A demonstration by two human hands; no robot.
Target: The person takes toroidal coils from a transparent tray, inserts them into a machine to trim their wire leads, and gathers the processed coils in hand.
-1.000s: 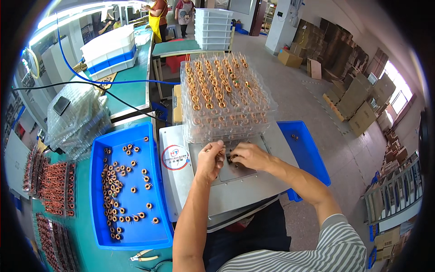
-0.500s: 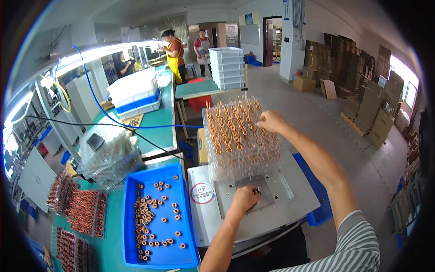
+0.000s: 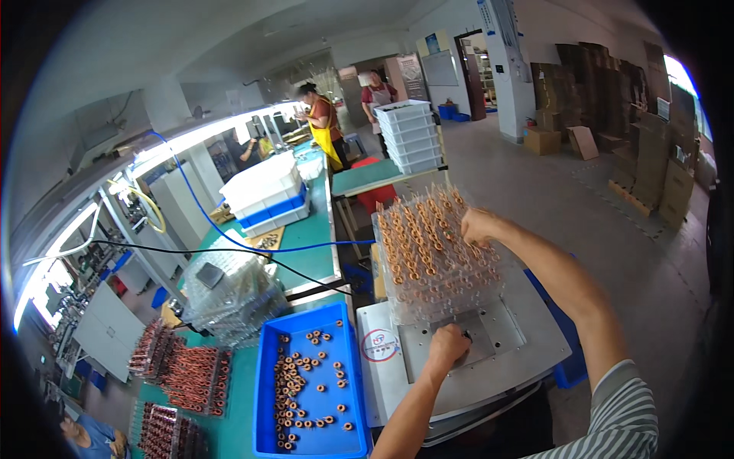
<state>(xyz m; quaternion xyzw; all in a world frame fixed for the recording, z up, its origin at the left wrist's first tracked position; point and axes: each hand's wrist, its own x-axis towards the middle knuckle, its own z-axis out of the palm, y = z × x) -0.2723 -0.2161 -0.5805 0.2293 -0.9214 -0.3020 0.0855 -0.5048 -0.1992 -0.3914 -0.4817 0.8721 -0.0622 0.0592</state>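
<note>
A stack of clear plastic trays [image 3: 436, 260] filled with copper-wound ring coils stands at the back of a grey metal machine top [image 3: 501, 367]. My right hand [image 3: 478, 227] reaches over the stack's far right part, fingers closed on a coil in the top tray. My left hand [image 3: 447, 348] rests as a fist on the steel plate in front of the stack, pressing something small and dark; I cannot tell what it is. A blue tray [image 3: 340, 436] with several loose ring coils lies left of the machine.
Clear trays of wound coils [image 3: 183, 375] lie on the green bench at left, beside a bagged pile of empty trays [image 3: 229, 294]. White and blue crates [image 3: 264, 195] stand farther back. Two people [image 3: 325, 126] work at the far end. Cardboard boxes line the right wall.
My right hand rose from the steel plate to the top of the tray stack and now sits a little farther along it. My left hand stayed on the plate. My view tilted upward.
</note>
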